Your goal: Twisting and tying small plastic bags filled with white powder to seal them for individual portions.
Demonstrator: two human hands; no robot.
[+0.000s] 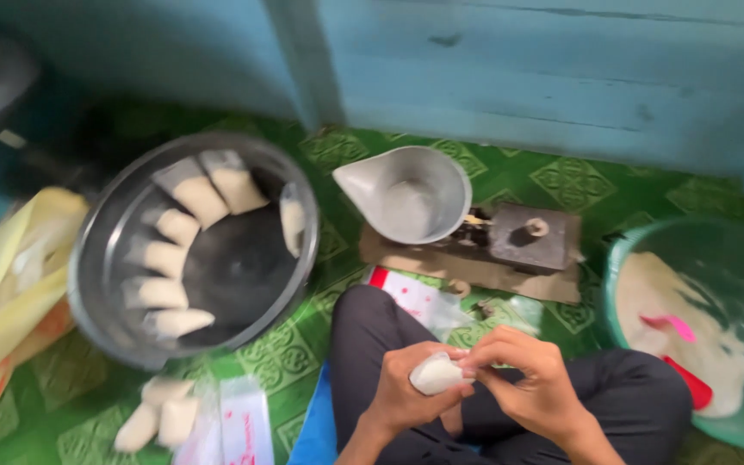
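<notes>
hands meet over the lap; left hand (402,396) cradles a small filled white packet (435,375); right hand (531,379) pinches its end; sealing looks underway; next calls for a firm, steady pinch.

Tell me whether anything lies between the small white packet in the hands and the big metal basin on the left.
Nothing visible does. Both hands hold the packet over the lap; only the dark trouser knee and bare green floor mat separate it from the metal basin.
</notes>
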